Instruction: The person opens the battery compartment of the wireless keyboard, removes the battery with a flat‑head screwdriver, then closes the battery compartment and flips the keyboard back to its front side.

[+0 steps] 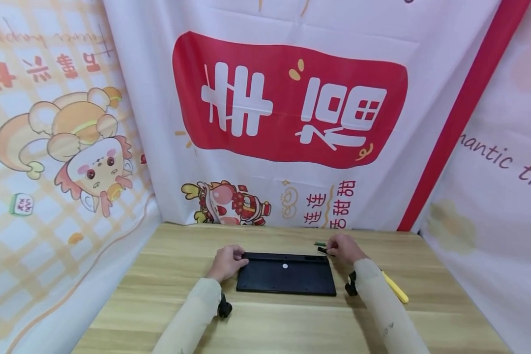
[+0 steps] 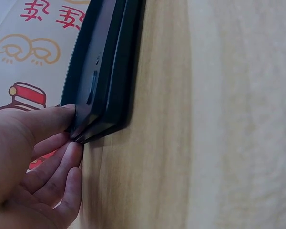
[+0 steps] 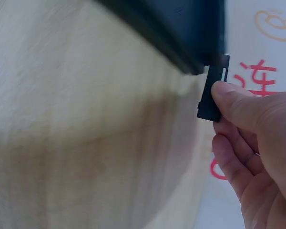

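A black keyboard (image 1: 287, 280) lies face down on the table, a round white sticker on its underside. At its far left corner my left hand (image 1: 227, 261) grips the edge, the thumb on one face and fingers at the other side in the left wrist view. Just off the far right corner, my right hand (image 1: 346, 249) pinches a small black battery cover (image 3: 211, 98) between thumb and fingers. Beside those fingertips lies a green battery (image 1: 319, 244), partly hidden by the hand. A dark battery slot (image 1: 314, 258) shows near the keyboard's far right edge.
A yellow-handled tool (image 1: 396, 287) lies partly under the right forearm; its tip is hidden. Wood-grain table (image 1: 287, 324) surrounds the keyboard. Printed cloth (image 1: 292, 196) hangs behind the table's far edge, with more cloth at both sides.
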The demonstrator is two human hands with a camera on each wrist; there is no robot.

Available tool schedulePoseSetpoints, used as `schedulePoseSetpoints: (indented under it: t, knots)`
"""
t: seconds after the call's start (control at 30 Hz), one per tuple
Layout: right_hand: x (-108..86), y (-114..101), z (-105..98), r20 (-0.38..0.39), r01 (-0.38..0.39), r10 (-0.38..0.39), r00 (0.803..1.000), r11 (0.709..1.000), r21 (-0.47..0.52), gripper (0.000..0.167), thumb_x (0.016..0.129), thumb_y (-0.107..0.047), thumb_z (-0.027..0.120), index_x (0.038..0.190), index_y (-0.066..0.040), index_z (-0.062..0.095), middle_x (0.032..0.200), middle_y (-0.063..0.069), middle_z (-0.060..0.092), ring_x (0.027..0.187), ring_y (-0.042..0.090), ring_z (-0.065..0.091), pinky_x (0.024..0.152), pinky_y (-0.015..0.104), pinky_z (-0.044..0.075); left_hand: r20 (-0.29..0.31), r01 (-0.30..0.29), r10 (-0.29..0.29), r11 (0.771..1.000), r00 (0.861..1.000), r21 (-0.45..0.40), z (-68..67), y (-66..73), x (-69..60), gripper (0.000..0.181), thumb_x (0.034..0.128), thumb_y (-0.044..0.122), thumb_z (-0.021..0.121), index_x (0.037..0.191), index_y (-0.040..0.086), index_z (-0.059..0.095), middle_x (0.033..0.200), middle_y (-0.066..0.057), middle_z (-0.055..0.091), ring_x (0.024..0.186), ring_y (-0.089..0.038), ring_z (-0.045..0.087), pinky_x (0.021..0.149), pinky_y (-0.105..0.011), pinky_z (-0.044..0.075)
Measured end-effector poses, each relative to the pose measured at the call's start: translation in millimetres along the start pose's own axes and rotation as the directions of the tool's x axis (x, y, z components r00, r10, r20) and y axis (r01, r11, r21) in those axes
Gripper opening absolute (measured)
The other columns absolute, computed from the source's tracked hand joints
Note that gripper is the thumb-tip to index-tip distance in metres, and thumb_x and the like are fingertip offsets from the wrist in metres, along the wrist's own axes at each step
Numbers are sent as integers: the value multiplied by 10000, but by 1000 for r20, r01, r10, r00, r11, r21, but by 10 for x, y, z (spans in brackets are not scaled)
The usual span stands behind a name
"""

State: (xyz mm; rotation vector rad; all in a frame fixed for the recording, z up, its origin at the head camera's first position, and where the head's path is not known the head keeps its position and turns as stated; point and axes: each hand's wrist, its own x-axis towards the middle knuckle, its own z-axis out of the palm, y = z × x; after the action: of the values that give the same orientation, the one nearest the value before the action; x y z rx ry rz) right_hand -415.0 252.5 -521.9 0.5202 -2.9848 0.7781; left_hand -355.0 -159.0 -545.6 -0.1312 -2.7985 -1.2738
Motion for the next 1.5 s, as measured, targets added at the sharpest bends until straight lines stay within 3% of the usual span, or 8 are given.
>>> schedulePoseSetpoints:
  t: [0.37, 0.57, 0.83, 1.07, 1.5]
  knots:
    - [-61, -183, -231, 63, 94, -95, 993, 995, 31, 137, 964, -13, 738, 860, -97, 707, 811, -16, 694, 719, 106, 566, 669, 282, 498, 11, -8, 8, 1000, 1000, -11, 9, -45, 4, 214, 946, 149, 807, 1139, 64, 769, 1094, -97, 775, 1026, -233, 737, 904, -435, 624]
    - [-44, -279, -330, 91, 196, -198, 976, 980, 31, 92, 967, -25, 735, 887, -70, 739, 816, 21, 725, 731, 98, 587, 673, 271, 517, -1, -11, 11, 1000, 1000, 2, -18, -11, 47, 219, 950, 164, 805, 1146, 73, 772, 1108, -96, 779, 1032, -233, 742, 907, -428, 627]
    - [-20, -398, -264, 131, 292, -299, 945, 954, 68, 74, 954, 6, 738, 881, -5, 745, 831, 122, 759, 722, 138, 644, 644, 222, 514, 4, -20, 20, 1000, 1000, 3, -18, -20, 54, 221, 946, 156, 808, 1144, 67, 770, 1098, -95, 780, 1022, -231, 744, 895, -431, 627]
    - [-12, -429, -135, 136, 308, -311, 941, 950, 42, 90, 946, -27, 759, 858, -39, 746, 810, 76, 734, 708, 48, 555, 658, 216, 491, 8, -14, 14, 1000, 1000, -11, 8, -52, 57, 217, 948, 162, 806, 1143, 75, 771, 1105, -90, 779, 1030, -228, 741, 903, -427, 627]
    - [-34, -475, -88, 163, 304, -307, 938, 952, 48, 68, 950, -5, 750, 882, -6, 742, 814, 134, 734, 677, 49, 525, 630, 221, 467, 8, -1, 1, 1000, 1000, -13, 15, -71, 83, 227, 941, 171, 815, 1145, 81, 773, 1102, -82, 776, 1024, -216, 737, 897, -420, 627]
